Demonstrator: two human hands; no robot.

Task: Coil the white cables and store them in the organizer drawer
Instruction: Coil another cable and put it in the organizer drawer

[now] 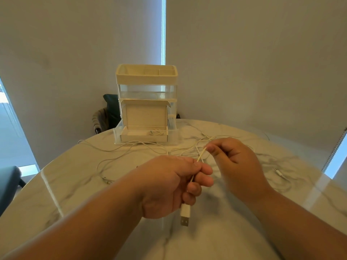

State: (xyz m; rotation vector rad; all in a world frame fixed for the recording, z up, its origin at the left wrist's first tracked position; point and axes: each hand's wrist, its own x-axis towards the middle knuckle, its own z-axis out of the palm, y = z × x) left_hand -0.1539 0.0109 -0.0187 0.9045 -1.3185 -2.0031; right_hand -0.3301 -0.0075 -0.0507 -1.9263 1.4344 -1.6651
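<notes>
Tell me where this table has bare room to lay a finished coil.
Bare: the near table between your forearms, below the USB plug, and the left edge outside the left forearm. Crowded: white cables sprawl from the organizer drawer to the left hand and right hand.

white cables (201, 155): uncoiled, tangled | organizer drawer (173, 136): pulled open, behind them

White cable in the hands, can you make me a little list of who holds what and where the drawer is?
left grip: fingers curled round the white cable, just above its USB plug
USB plug: hangs below that hand
right grip: pinches the same cable farther along
loose cables: spread on the marble table
organizer: at the table's far edge, bottom drawer pulled open
drawer contents: an open cardboard box
</notes>
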